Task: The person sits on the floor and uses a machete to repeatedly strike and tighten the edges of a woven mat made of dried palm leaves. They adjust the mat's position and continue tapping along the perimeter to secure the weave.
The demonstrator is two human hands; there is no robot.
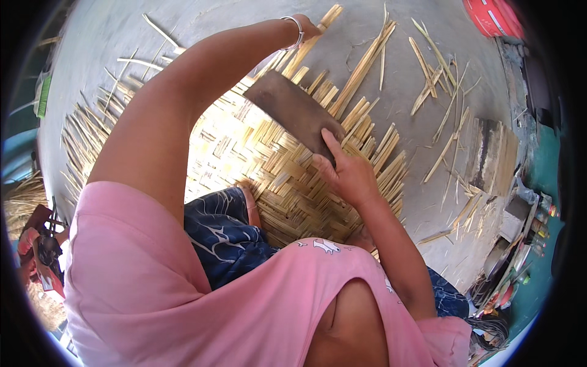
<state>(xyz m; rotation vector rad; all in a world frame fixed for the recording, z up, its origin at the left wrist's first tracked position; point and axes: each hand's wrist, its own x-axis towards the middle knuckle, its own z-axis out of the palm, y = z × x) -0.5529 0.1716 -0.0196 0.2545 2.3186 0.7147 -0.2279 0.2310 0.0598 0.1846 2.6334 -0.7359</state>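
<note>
A woven bamboo mat (pixel 287 177) is spread over the grey floor (pixel 428 202), its far edge left as loose strip ends. A dark flat blade (pixel 293 110) is laid across the mat's far part. The blade's near end is gripped by the right hand (pixel 345 174), forefinger stretched along it. A strip (pixel 318 33) at the far edge is pinched by the left hand (pixel 306 27).

A red package (pixel 492 15) with white markings lies at the far right edge of the grey floor (pixel 244 24), cut off by the rim. At the near right, a cluster of small packets and bottles (pixel 532 229) in mixed colours stands along the floor's edge, too small to tell apart. No screens or signs show.
</note>
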